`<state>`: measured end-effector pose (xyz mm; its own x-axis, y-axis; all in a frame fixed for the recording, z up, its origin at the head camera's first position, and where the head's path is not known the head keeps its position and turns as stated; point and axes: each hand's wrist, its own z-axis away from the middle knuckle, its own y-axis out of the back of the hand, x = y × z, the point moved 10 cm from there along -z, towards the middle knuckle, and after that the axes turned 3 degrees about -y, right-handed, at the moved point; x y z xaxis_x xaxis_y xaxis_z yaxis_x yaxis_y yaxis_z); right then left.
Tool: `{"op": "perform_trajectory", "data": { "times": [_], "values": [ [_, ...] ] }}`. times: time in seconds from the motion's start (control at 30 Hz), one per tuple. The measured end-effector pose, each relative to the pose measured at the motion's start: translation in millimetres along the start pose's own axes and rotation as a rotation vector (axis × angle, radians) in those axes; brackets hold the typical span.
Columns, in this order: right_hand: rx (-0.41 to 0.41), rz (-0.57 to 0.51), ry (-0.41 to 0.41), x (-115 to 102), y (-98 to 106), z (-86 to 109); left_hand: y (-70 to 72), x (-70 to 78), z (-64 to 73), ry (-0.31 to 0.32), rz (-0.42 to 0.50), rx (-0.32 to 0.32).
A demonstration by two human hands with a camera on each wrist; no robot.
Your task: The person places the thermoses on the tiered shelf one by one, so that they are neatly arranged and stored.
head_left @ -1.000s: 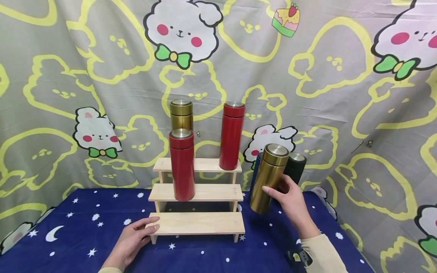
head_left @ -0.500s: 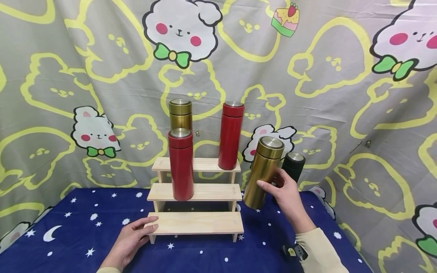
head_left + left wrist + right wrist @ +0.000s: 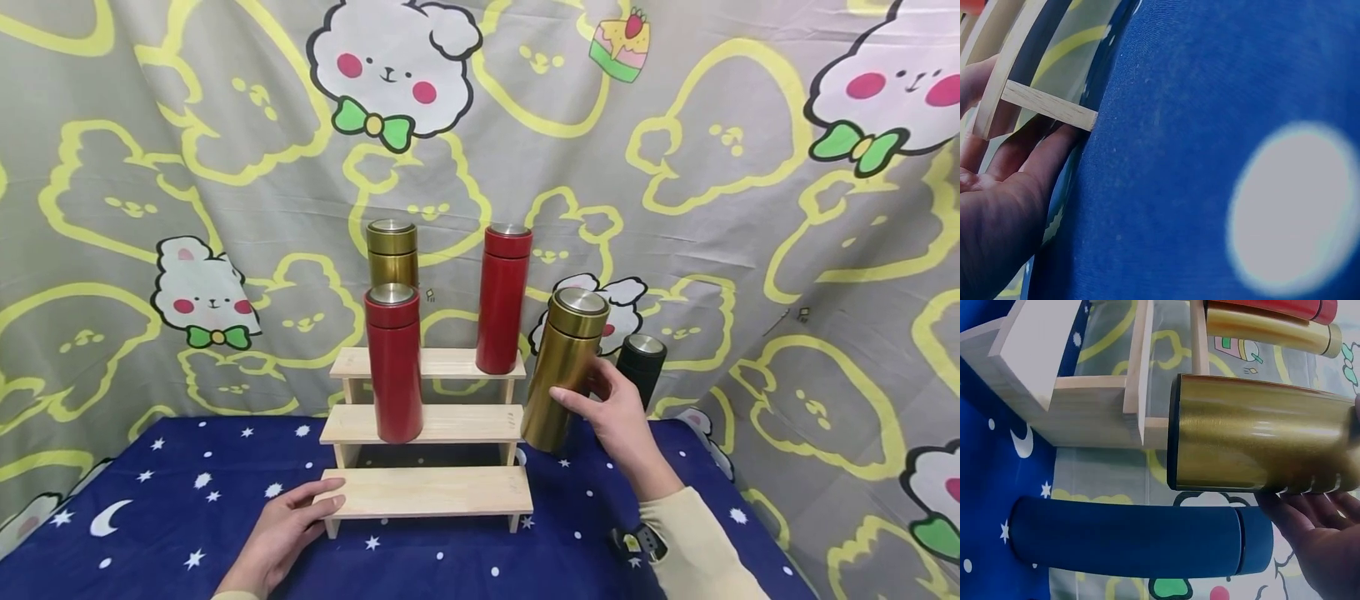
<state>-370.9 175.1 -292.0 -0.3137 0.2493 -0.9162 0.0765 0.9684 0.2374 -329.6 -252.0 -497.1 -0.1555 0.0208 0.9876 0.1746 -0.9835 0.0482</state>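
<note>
My right hand (image 3: 621,425) holds a gold thermos bottle (image 3: 564,367), slightly tilted, in the air just right of a three-step wooden display stand (image 3: 427,492). In the right wrist view the underside edge of this bottle faces the stand. My left hand (image 3: 281,529) grips the left end of the stand's lowest step, fingers above and below the board in the left wrist view. A red thermos (image 3: 395,375) stands upright on the middle step's left part. On the top step are another red thermos (image 3: 504,308) at right and a gold one (image 3: 392,250) at left, partly hidden.
Behind my right hand stands a black thermos (image 3: 641,367). A dark blue thermos (image 3: 1141,537) shows in the right wrist view near the stand. The table wears a blue star-patterned cloth (image 3: 187,500), and a cartoon-print curtain (image 3: 285,183) hangs behind.
My right hand has carried the gold thermos leftward and slightly up, closer to the stand. My left hand keeps its place on the lowest step.
</note>
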Motion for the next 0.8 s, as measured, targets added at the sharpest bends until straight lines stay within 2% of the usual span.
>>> {"op": "perform_trajectory", "data": {
  "times": [0.23,0.47,0.8],
  "values": [
    [0.011,-0.006,0.032,-1.6,-8.7,-4.9,0.9,-0.2,0.2,-0.001,0.004,0.005],
    [-0.003,-0.036,0.028,4.6,-18.0,-11.1,-0.8,0.2,0.0,0.0,0.001,0.0],
    [-0.059,-0.064,0.023,-1.5,-38.9,-17.6,-0.7,1.2,-0.3,0.0,-0.001,-0.011]
  ]
}}
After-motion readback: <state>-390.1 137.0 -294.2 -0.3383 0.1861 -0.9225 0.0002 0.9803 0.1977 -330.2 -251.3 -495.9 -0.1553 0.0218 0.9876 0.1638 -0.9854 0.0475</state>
